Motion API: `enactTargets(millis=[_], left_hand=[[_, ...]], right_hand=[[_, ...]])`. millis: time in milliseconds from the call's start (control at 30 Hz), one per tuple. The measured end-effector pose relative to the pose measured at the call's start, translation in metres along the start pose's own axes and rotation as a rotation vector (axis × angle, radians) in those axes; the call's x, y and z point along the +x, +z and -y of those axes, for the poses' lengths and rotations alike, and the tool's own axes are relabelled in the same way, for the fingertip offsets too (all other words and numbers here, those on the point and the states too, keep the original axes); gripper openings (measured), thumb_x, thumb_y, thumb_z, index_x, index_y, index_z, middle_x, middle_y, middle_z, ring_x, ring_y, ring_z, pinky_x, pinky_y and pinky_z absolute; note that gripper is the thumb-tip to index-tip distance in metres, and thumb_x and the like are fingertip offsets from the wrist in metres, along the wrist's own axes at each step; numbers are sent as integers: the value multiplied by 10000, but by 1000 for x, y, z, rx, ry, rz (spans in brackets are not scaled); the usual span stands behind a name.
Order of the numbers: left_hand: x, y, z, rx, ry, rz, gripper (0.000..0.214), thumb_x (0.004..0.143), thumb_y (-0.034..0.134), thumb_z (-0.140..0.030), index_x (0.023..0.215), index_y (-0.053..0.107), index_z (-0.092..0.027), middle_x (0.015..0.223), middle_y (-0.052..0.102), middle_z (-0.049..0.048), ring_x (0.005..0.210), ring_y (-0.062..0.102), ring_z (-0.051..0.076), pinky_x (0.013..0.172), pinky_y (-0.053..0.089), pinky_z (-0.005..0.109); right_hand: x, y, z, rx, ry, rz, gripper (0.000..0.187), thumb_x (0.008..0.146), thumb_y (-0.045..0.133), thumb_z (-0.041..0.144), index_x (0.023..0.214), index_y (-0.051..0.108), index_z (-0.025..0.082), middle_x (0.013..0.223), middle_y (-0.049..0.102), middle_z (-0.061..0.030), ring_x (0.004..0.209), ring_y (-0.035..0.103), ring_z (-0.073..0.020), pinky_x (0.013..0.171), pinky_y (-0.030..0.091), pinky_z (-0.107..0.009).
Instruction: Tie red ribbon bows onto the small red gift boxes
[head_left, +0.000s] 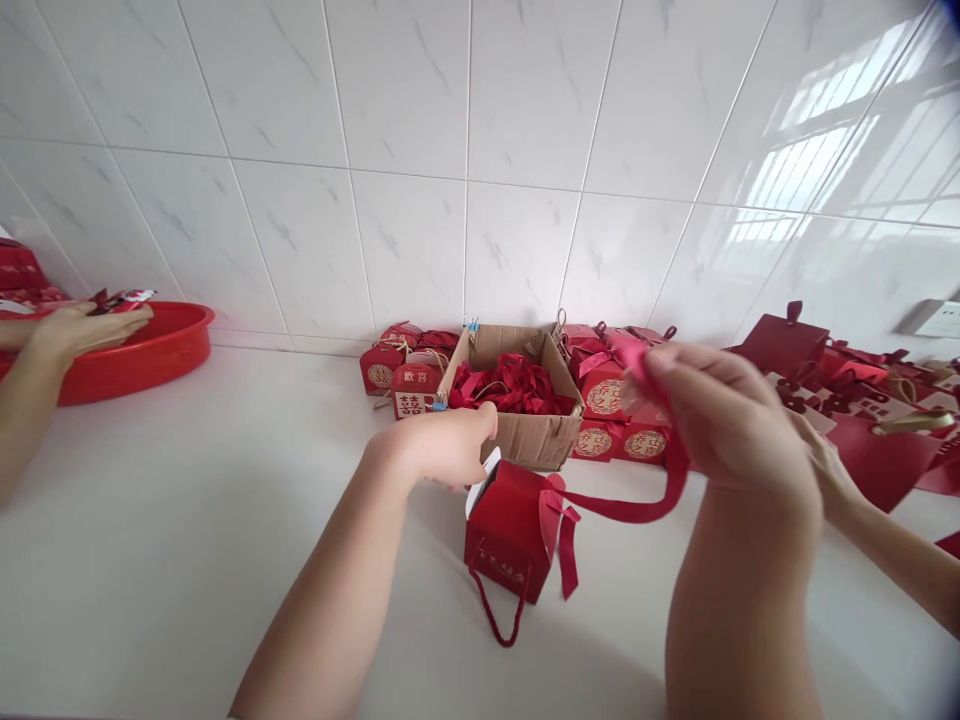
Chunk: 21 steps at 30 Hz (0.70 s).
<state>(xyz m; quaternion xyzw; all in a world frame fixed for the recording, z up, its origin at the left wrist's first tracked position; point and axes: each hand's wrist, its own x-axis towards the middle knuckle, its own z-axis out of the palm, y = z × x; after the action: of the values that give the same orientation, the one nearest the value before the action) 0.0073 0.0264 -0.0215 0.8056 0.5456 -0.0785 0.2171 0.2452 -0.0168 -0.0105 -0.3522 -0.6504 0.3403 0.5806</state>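
Observation:
A small red gift box (511, 535) with a red cord handle stands on the white table in front of me. My left hand (444, 444) is closed at the box's top left edge, touching its white inner flap. My right hand (720, 412) is raised to the right, fingers pinched on a red ribbon (637, 505) that runs from the box's top up into that hand.
An open cardboard box (525, 432) of red ribbons sits behind, flanked by finished red gift boxes (409, 375). Flat red box pieces (862, 400) pile at right, where another person's arm (885, 540) reaches. At left another person's hand (82, 325) rests on a red basin (150, 355).

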Motion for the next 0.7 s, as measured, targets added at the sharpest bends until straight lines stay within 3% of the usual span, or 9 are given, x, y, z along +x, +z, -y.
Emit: enactTargets(millis=[133, 233, 433, 700], left_hand=[[1, -1, 0, -4, -11, -12, 500, 702, 549, -299, 1165, 366, -251, 835, 692, 32, 682, 626, 205, 488, 390, 245], [1, -1, 0, -2, -32, -4, 497, 706, 550, -292, 1171, 385, -234, 835, 697, 52, 692, 633, 220, 478, 385, 251], [0, 0, 1, 0, -32, -27, 547, 689, 517, -210, 1210, 354, -212, 794, 698, 55, 672, 623, 224, 472, 372, 252], [1, 0, 1, -17, -59, -80, 457, 643, 551, -216, 1090, 458, -204, 730, 674, 48, 561, 572, 193, 467, 328, 250]], right_hand=[[13, 20, -14, -225, 216, 552, 270, 818, 554, 391, 715, 632, 154, 600, 495, 9, 526, 405, -86, 496, 339, -234], [20, 35, -28, -387, 278, 726, 255, 799, 516, 330, 612, 556, 162, 560, 423, 30, 500, 338, -75, 469, 281, -231], [24, 51, -46, -548, 310, 680, 230, 730, 469, 256, 522, 406, 181, 525, 315, 43, 472, 255, -73, 432, 206, -241], [26, 62, -53, -656, 341, 628, 296, 701, 494, 221, 488, 291, 190, 489, 264, 48, 446, 218, -70, 420, 163, -256]])
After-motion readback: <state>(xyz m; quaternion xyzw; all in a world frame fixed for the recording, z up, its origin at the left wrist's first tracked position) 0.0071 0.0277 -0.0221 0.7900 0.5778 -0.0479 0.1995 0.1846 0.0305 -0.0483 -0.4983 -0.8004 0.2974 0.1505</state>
